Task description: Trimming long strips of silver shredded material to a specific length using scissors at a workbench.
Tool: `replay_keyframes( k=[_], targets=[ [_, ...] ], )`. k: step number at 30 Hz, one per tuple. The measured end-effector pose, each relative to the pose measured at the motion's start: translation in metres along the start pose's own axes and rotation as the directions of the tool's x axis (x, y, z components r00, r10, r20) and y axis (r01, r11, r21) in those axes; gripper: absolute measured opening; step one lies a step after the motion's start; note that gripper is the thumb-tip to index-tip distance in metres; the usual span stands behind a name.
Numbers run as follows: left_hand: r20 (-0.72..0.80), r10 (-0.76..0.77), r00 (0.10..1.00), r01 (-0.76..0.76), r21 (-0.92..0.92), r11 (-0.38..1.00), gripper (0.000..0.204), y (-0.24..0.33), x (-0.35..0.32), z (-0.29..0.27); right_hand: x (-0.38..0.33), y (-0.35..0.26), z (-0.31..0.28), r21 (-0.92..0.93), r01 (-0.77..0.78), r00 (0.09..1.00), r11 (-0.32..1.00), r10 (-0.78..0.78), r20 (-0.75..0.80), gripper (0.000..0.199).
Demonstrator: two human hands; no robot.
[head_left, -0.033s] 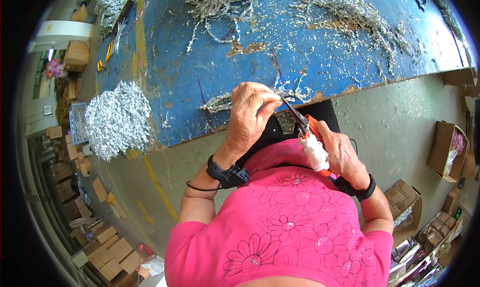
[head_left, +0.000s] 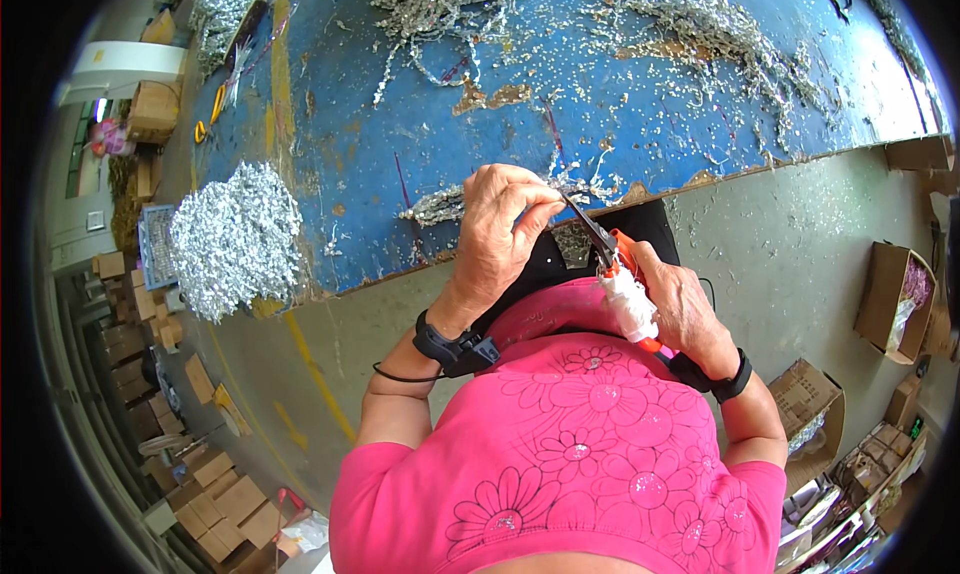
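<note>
My right hand (head_left: 686,309) grips a pair of scissors (head_left: 592,226). They have orange handles, with white wrapping round one of them, and dark blades that point up and left. The blade tips reach the fingertips of my left hand (head_left: 503,224), which are pinched together. Whatever sits in that pinch is too small to make out. Behind my left hand a silver tinsel strand (head_left: 432,208) lies along the near edge of the blue table (head_left: 365,169). Its other end shows to the right of the fingers.
A fluffy silver tinsel bundle (head_left: 237,236) lies at the table's left corner. More tinsel (head_left: 445,9) is heaped at the far side, among scattered silver flakes. Yellow-handled scissors (head_left: 208,117) rest at the left. Cardboard boxes (head_left: 895,299) stand on the floor at both sides.
</note>
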State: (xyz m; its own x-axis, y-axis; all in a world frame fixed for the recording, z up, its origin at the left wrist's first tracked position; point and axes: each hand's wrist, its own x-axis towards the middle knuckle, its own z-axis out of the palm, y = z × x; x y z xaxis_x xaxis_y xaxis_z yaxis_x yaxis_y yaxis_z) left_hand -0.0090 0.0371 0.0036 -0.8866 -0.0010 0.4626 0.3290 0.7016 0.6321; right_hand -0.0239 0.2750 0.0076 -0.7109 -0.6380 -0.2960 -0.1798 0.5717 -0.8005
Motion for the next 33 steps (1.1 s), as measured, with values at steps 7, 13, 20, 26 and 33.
replay_keyframes(
  k=[7,13,20,26,33],
  targets=[
    [-0.005,-0.046,0.999,0.046,0.009,0.999,0.015,-0.002,-0.002,0.003,-0.001,0.003,0.0,0.02,0.023,0.999,1.0,-0.022,-0.047,0.046],
    [-0.007,0.094,0.996,-0.091,0.21,0.973,0.02,-0.002,0.012,0.003,-0.004,0.014,-0.005,0.118,0.022,0.993,0.993,-0.008,-0.118,0.043],
    [0.107,-0.06,0.992,0.013,0.397,0.918,0.02,-0.008,0.018,0.008,-0.005,0.016,-0.005,0.014,-0.044,0.995,0.999,0.045,-0.09,0.046],
    [0.067,-0.033,0.997,0.019,0.205,0.979,0.014,-0.013,0.019,0.011,-0.003,0.012,-0.006,-0.004,-0.015,0.997,1.0,0.015,-0.071,0.05],
    [-0.002,-0.253,0.967,0.253,-0.029,0.967,0.009,-0.007,0.015,0.001,0.003,-0.001,-0.007,0.059,0.054,0.998,0.997,-0.052,-0.036,0.049]
  ],
)
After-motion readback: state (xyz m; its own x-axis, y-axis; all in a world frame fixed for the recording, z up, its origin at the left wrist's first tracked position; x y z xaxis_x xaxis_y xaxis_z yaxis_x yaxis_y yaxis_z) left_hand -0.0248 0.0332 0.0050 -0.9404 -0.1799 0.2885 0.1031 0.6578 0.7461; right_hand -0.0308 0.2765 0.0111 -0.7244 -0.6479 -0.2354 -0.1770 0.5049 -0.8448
